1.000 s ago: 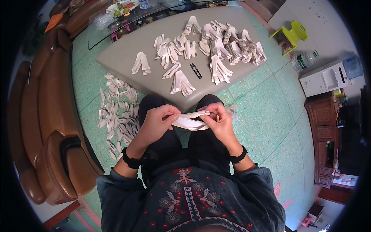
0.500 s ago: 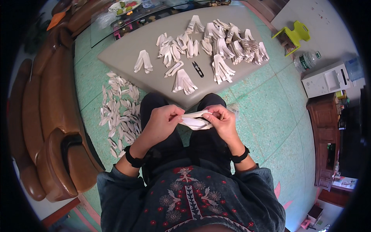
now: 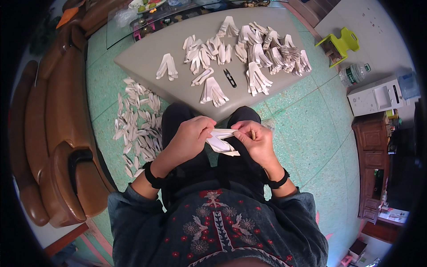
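Between my hands, over my knees, is a white fabric piece (image 3: 220, 144) shaped like a folded band. Its left end is pinched in the fingers of my left hand (image 3: 193, 134). My right hand (image 3: 256, 138) grips the upper right end between thumb and fingers, while a lower flap hangs loose with its tip pointing right. Black thread snips (image 3: 230, 78) lie on the grey padded surface (image 3: 147, 53) in front of me. Around them rest similar white pieces, among them a fanned bundle (image 3: 213, 92) and another bundle (image 3: 258, 80) to the right.
Many loose white pieces (image 3: 138, 129) are scattered on the green floor (image 3: 302, 133) at left. A brown leather sofa (image 3: 58, 147) stands beyond them. At right are a green chair (image 3: 342, 44), a large water bottle (image 3: 353, 74), a white dispenser (image 3: 376, 97) and a wooden cabinet (image 3: 372, 151).
The lower part of the fabric piece has dropped away from my right fingers and now hangs apart from the upper band. Both hands stay in nearly the same place; the view has shifted slightly.
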### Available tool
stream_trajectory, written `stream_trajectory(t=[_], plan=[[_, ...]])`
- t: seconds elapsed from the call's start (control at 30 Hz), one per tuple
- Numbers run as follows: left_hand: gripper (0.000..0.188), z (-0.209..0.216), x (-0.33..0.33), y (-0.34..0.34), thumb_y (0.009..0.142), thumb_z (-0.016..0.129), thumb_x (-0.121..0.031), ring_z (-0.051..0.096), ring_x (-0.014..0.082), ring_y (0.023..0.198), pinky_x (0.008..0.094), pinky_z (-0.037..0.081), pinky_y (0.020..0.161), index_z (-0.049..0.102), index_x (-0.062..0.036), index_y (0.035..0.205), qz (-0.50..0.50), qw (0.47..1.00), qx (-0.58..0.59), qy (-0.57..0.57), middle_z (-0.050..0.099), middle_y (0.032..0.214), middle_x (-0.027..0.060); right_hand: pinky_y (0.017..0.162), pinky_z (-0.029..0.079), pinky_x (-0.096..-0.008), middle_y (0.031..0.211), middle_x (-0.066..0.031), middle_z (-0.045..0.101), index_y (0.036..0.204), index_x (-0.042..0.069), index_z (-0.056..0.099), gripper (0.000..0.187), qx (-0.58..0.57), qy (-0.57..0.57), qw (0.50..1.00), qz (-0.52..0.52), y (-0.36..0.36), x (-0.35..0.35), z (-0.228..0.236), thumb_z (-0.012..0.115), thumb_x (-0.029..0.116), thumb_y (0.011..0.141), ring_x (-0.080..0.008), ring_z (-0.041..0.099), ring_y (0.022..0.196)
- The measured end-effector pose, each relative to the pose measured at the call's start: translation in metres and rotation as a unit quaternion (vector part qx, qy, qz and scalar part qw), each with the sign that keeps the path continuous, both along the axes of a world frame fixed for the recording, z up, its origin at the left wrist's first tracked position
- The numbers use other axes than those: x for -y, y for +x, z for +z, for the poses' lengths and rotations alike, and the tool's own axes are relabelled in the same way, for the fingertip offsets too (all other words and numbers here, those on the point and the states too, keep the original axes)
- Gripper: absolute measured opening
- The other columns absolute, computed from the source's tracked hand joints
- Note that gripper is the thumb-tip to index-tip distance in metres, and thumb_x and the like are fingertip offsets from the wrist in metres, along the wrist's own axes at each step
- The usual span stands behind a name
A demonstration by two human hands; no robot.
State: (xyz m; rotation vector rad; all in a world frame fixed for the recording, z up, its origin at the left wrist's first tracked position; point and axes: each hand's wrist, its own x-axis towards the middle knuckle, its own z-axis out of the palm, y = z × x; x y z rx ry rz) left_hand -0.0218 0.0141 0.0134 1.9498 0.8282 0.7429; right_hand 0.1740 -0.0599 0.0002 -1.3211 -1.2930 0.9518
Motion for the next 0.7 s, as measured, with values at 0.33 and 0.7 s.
stream_trajectory(t=[0.33, 0.7], plan=[[0.007, 0.002, 0.0, -0.002, 0.079, 0.06, -0.002, 0.054, 0.0177, 0.062, 0.0252, 0.043, 0.058, 0.061, 0.0019, 0.085, -0.004, 0.999, -0.045, -0.01, 0.06, 0.075, 0.0094, 0.058, 0.043, -0.0246, 0.076, -0.0102, 0.063, 0.07, -0.003, 0.055, 0.01, 0.016, -0.009, 0.999, -0.046, -0.013, 0.001, -0.004, 0.064, -0.004, 0.075, -0.0116, 0.054, 0.062], [0.006, -0.01, -0.001, 0.005, 0.079, 0.06, -0.004, 0.052, 0.0163, 0.061, 0.0262, 0.041, 0.055, 0.061, -0.0001, 0.083, -0.017, 1.0, -0.001, -0.004, 0.054, 0.073, 0.0079, 0.055, 0.042, -0.0252, 0.074, -0.0091, 0.062, 0.07, -0.003, 0.055, 0.013, 0.013, -0.04, 0.997, -0.068, -0.02, 0.0, -0.011, 0.066, 0.0, 0.075, -0.0108, 0.051, 0.058]])
